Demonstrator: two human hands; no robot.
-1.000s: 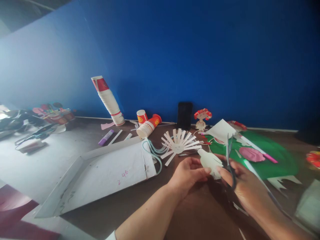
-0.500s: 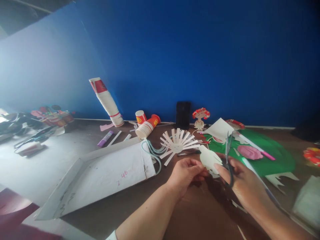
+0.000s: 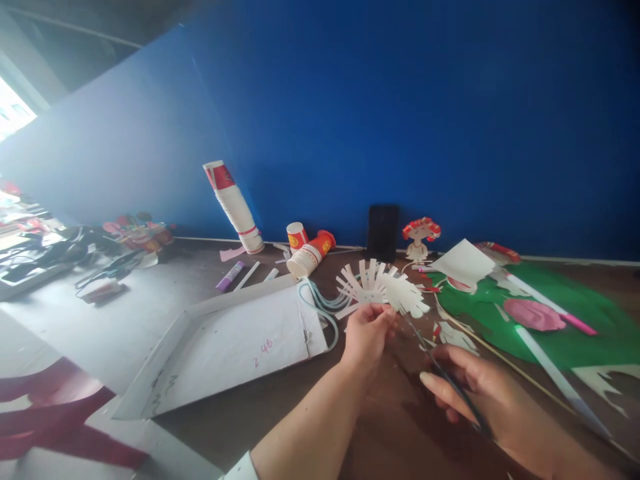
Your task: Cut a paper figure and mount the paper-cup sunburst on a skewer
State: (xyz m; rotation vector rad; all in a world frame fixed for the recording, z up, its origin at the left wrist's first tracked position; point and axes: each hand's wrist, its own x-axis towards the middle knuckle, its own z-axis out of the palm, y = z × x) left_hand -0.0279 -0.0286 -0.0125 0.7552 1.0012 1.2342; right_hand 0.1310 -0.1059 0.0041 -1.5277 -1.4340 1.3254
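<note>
Paper cutout (image 3: 406, 298), cream, scalloped along its far edge, is pinched at its near end between thumb and fingertips of the left hand (image 3: 367, 333) and held just above the brown table (image 3: 390, 427). Right hand (image 3: 480, 393), nearer the camera and apart from the cutout, is curled loosely around dark scissors (image 3: 445, 373); the blades look nearly closed, tips pointing up toward the cutout without touching it.

Progress, judged from the shape: outline appears cut free and several lobes already snipped along the edge. Whether more trimming remains cannot be told; small offcuts lie on the table between the hands.

Just beyond the left hand: a fringed paper sunburst (image 3: 363, 283), partly behind the cutout. To its left, a white cardboard tray (image 3: 225, 347) with pink writing and a pale blue cord at its corner. To the right, green paper (image 3: 550, 313) with a pink shape and a pink-tipped marker on it.

Farther back, along the blue wall (image 3: 400, 120): a leaning stack of paper cups (image 3: 235, 207), two red-and-white cups (image 3: 307, 250), a purple glue stick (image 3: 229, 275), a dark phone (image 3: 383, 230), a small red-haired paper figure (image 3: 420, 237).
</note>
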